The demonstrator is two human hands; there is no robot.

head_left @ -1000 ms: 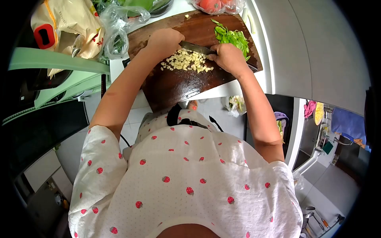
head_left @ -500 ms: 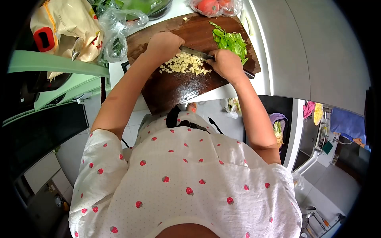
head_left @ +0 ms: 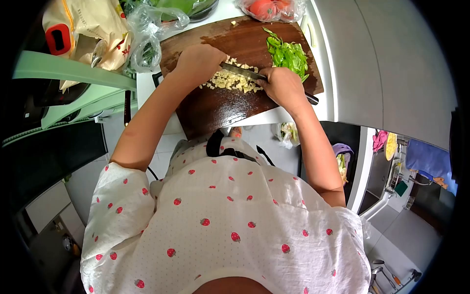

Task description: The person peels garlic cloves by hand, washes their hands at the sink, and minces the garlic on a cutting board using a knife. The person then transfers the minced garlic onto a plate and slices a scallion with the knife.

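Note:
A knife lies across the chopped pale pieces on a dark wooden board. My right hand is closed around the knife near its handle, which sticks out to the right below the wrist. At the blade's other end, my left hand is closed with its fingertips on the tip; most of its fingers are hidden behind the back of the hand. Sliced green pepper forms a pile on the board's right side, just beyond my right hand.
A bag of tomatoes sits past the board's far edge. Left of the board are a clear plastic bag and a beige package. A green rack stands at the left, a grey cabinet front at the right.
The blade has shifted toward me, from the far edge of the chopped pieces to over them. Both hands have moved slightly nearer with it and still hold it.

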